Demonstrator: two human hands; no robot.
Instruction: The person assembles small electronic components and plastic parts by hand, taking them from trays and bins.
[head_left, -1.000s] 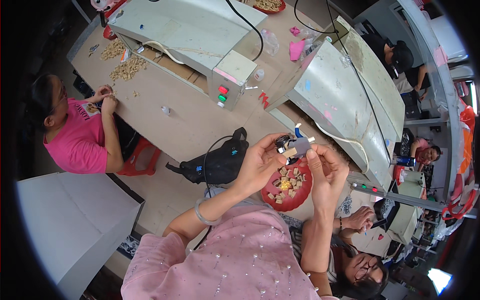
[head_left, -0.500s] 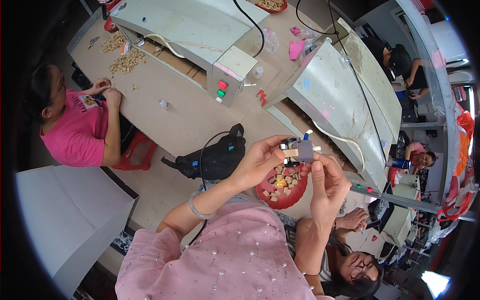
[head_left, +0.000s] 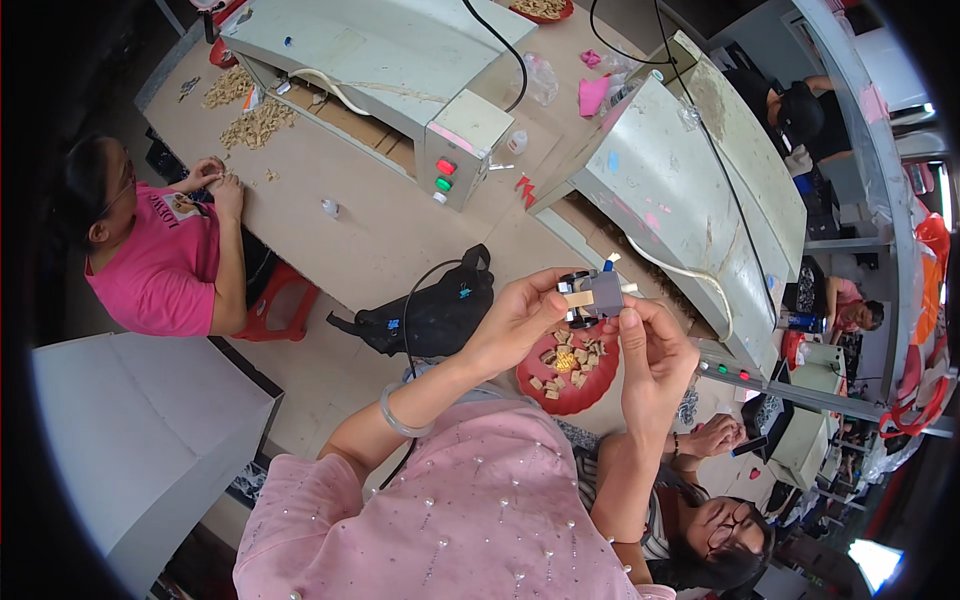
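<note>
You have a small grey-and-black assembly (head_left: 603, 294) raised in front of you, out over the red bowl (head_left: 560, 406), and the step in hand looks like steadying it with both hands for close handling. Your left hand (head_left: 518, 312) is closed in a pinch at its black, rounded end, thumb on the near side. Your right hand (head_left: 655, 345) has thumb and forefinger nearly together on the opposite, grey end, next to a pale stub; the fingers' exact contact behind it is hidden. A tan strip lies across the grey body, and a blue piece with a pale tip sticks up at the top.

The next move seems to call for one hand bearing the assembly firmly while the other works, with light pressure near the stub and blue piece. The bowl below holds small tan blocks (head_left: 577, 379); the black bag (head_left: 440, 312) lies left of it, by the tabletop (head_left: 385, 235).
</note>
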